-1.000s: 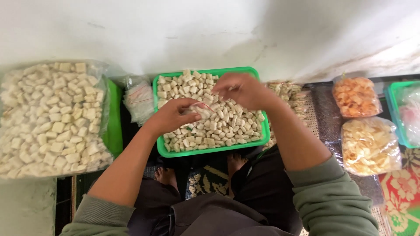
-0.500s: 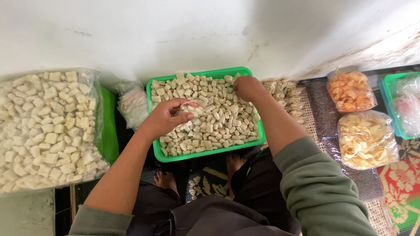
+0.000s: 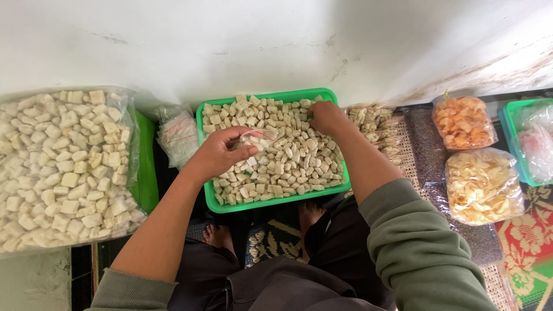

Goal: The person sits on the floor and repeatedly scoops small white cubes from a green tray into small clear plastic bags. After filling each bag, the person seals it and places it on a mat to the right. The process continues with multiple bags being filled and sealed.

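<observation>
- Two hands work over a green tray of pale crackers.
- Left hand grips a small clear bag.
- Right hand closes on crackers at the tray's far edge.

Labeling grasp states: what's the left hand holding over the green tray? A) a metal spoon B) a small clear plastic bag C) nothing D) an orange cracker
B: the left hand grips a small clear plastic bag with pale pieces inside, above the green tray.
</observation>
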